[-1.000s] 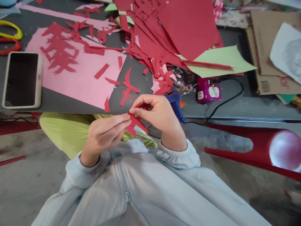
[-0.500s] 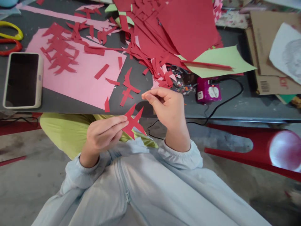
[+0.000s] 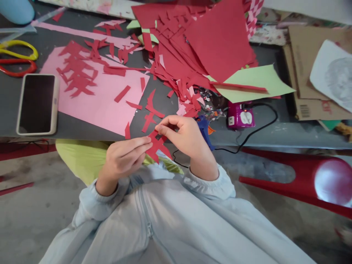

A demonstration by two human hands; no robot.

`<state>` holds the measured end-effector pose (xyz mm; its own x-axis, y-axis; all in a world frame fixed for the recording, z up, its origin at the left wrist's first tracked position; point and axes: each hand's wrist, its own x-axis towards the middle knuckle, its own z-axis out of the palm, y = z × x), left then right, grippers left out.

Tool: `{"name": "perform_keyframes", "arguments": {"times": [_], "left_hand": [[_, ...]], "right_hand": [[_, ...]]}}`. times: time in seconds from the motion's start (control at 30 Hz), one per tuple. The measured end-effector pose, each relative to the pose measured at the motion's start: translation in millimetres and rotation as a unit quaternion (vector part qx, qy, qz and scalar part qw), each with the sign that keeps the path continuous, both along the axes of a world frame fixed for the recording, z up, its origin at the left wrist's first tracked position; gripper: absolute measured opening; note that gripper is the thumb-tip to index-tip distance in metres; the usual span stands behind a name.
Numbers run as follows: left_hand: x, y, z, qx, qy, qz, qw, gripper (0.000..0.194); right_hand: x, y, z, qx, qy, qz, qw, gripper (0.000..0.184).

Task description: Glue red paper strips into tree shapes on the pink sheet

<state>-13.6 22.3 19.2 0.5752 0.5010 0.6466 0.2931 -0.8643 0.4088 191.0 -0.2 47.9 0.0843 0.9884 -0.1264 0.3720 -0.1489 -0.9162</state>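
Observation:
Between the thumb and fingers of my left hand [image 3: 128, 156] is a red paper cutout [image 3: 156, 150] with pointed prongs, held just off the table's front edge. My right hand [image 3: 180, 134] is pinched closed at the cutout's upper prong, its fingertips touching the paper; anything small between them is hidden. Just beyond lie more red paper pieces [image 3: 150, 119], shaped like crosses and curved points. A blue glue gun [image 3: 204, 130] rests on the table beside my right hand, partly covered by it.
Pink paper [image 3: 96, 110] bears a layered red paper figure [image 3: 79, 73]. A phone [image 3: 37, 104] and scissors [image 3: 20, 68] lie left. Red sheets [image 3: 217, 40], scraps, small beads [image 3: 206, 95], a purple box [image 3: 240, 116] with a black cable and cardboard [image 3: 310, 62] spread rightward.
My right hand has come down and left onto the cutout, uncovering the blue glue gun behind it. My left hand keeps its hold. The camera view has tilted slightly, shifting the table lower.

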Motion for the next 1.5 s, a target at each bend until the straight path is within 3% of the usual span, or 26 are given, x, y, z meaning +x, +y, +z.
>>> {"name": "perform_keyframes", "arguments": {"times": [0.23, 0.47, 0.63, 0.93, 1.1, 1.17, 1.3, 1.4, 1.5], "left_hand": [[4, 23, 6.2, -0.005, -0.016, -0.030, 0.999, 0.026], [8, 49, 8.8, -0.012, -0.025, -0.047, 0.999, 0.025], [9, 66, 9.9, -0.020, -0.028, -0.099, 0.994, 0.027], [7, 96, 12.8, -0.033, -0.036, -0.129, 0.990, 0.027], [4, 105, 14.9, -0.027, -0.034, -0.114, 0.993, 0.028], [2, 107, 16.2, -0.029, -0.034, -0.107, 0.993, 0.028], [1, 108, 17.4, -0.030, -0.040, -0.112, 0.992, 0.028], [1, 108, 16.3, -0.029, -0.047, -0.128, 0.990, 0.026], [0, 109, 15.4, -0.033, -0.048, -0.137, 0.989, 0.026]], "right_hand": [[11, 11, 6.1, 0.069, -0.156, -0.075, 0.982, 0.017], [9, 25, 10.3, 0.021, -0.041, -0.062, 0.997, 0.029], [5, 44, 12.7, -0.030, 0.034, -0.030, 0.999, 0.028], [11, 59, 24.5, -0.030, -0.044, -0.128, 0.990, 0.018], [17, 61, 24.9, -0.015, -0.055, -0.204, 0.977, 0.017], [15, 62, 24.0, -0.011, -0.005, -0.188, 0.982, 0.022], [4, 65, 22.7, -0.059, 0.097, -0.068, 0.991, 0.041], [-5, 69, 22.8, -0.083, 0.086, -0.032, 0.992, 0.032], [-6, 72, 25.1, -0.082, 0.076, -0.054, 0.992, 0.024]]}}
